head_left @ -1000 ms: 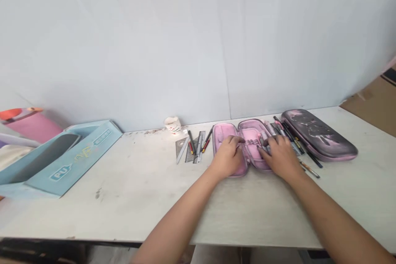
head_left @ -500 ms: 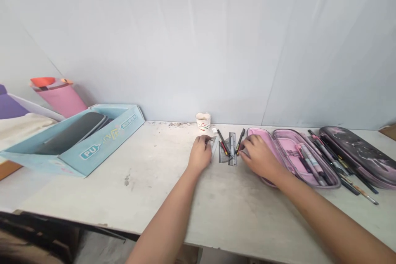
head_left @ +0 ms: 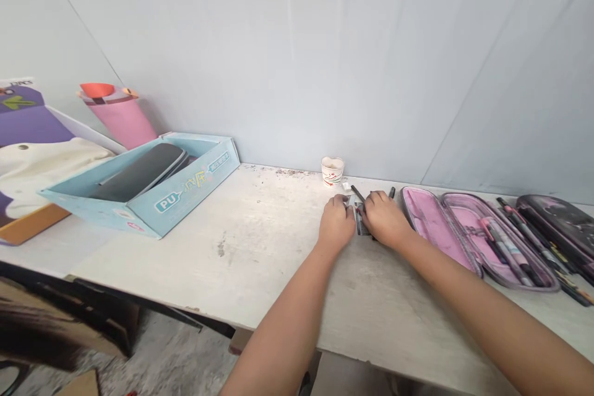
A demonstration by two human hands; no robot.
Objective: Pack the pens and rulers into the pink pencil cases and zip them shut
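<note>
My left hand (head_left: 337, 221) has its fingers curled and pressed on the edge of a clear set square (head_left: 352, 200), which mostly lies hidden. Close beside it, my right hand (head_left: 384, 218) bends over the small heap of rulers (head_left: 362, 228), fingers drawn together; what they pinch is covered. One dark pen (head_left: 357, 192) sticks out between the two hands, and the tip of another pen (head_left: 392, 192) shows behind the right knuckles. To the right lies an open pink pencil case (head_left: 443, 229) with several pens in one half.
A paper cup (head_left: 333, 172) stands by the wall. Far right is a dark pencil case (head_left: 557, 216) with loose pens (head_left: 533, 238) alongside. At left are a light-blue box (head_left: 185, 198) holding a grey case (head_left: 146, 170), a pink container (head_left: 123, 117) and a purple box (head_left: 28, 127).
The view has swung left and down. My right hand has moved left over the rulers and pens, closing the gap to my left hand, which stays by the set square.
</note>
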